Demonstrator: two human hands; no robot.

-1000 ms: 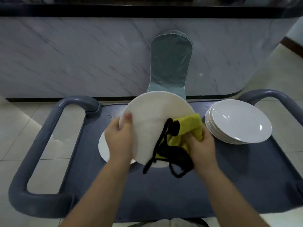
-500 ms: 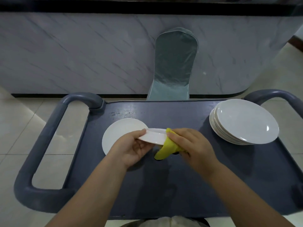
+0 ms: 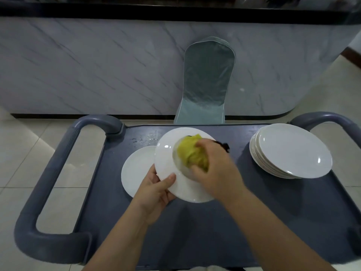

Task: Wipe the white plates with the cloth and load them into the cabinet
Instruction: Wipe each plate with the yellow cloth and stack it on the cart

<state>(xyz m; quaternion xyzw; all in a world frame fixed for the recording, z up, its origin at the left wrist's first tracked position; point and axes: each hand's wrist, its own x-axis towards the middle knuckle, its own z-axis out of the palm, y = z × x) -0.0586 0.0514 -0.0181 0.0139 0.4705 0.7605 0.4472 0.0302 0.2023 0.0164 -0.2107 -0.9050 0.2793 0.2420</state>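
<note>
Wiping one white plate (image 3: 168, 159) held over the middle of the surface (image 3: 214, 222).

Fingers of the left hand (image 3: 154, 192) grip its glossy round rim at the near left, thumb on top; fingers of the right hand (image 3: 216, 173) clutch a soft, bunched yellow cloth (image 3: 190, 153) pressed into the shallow well. A second plate (image 3: 136, 169) lies flat beneath, leftward; a stack (image 3: 293, 151) sits at the far right corner. Next, likely: finish wiping, then carry it to the cabinet, unseen here.
</note>
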